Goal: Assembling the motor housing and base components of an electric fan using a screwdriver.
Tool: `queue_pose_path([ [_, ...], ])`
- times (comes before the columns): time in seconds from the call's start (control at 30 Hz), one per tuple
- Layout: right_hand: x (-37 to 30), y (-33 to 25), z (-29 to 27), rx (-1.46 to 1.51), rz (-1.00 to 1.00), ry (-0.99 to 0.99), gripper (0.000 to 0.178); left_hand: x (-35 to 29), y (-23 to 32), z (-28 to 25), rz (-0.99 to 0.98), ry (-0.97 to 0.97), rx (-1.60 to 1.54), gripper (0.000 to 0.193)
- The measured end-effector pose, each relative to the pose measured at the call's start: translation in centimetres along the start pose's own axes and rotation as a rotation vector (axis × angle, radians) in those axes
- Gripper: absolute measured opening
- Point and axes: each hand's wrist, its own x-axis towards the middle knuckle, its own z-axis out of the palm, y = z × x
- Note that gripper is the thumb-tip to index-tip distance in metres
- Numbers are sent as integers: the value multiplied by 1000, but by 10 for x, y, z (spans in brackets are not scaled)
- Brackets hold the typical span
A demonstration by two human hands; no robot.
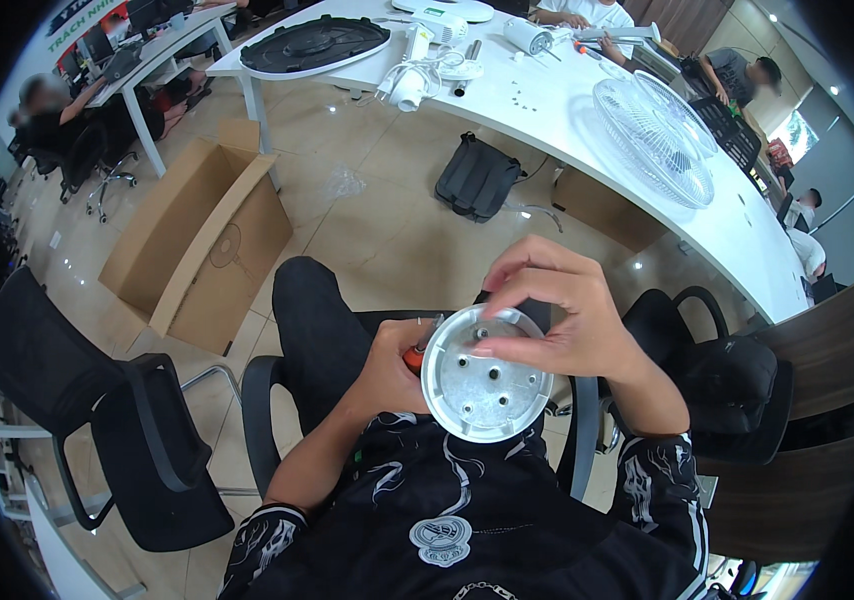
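Observation:
In my lap area I hold a round white fan part, its grey metal face with several holes turned up toward me. My left hand is closed against its left side. Tucked between that hand and the part is an orange-handled tool, probably a screwdriver, mostly hidden. Over the part's upper right rim, my right hand has thumb and forefinger curled together near one of the upper holes. Whatever sits in that pinch is too small to make out.
Ahead curves a white table bearing a wire fan guard, a black oval base and a white fan piece with cord. A cardboard box, a black backpack and office chairs surround me. People work beyond.

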Motion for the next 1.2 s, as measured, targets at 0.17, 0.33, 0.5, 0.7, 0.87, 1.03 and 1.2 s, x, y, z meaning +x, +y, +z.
queue_pose_path([
  [0.17, -3, 10, -7, -23, -163, -54, 14, 3, 1, 7, 17, 33, 115, 43],
  [0.33, -1, 14, 0, 20, -153, 29, 23, -2, 6, 7, -64, 117, 91, 31],
  [0.5, -7, 22, 1, 198, -146, -59, 13, -8, 0, 18, -267, 199, -175, 23],
  [0.7, 5, 24, -6, 117, -118, -33, 13, -10, -32, 13, -282, 263, -232, 17],
  [0.87, 9, 40, -2, 217, -189, -74, 14, -7, -32, 12, -380, 344, -314, 12],
  [1.03, 22, 43, -10, -8, -181, -45, 10, 6, -26, 6, -721, 575, -886, 7],
  [1.2, 32, 53, -8, 72, -228, -113, 10, -3, -49, -2, -366, 361, -174, 5],
])
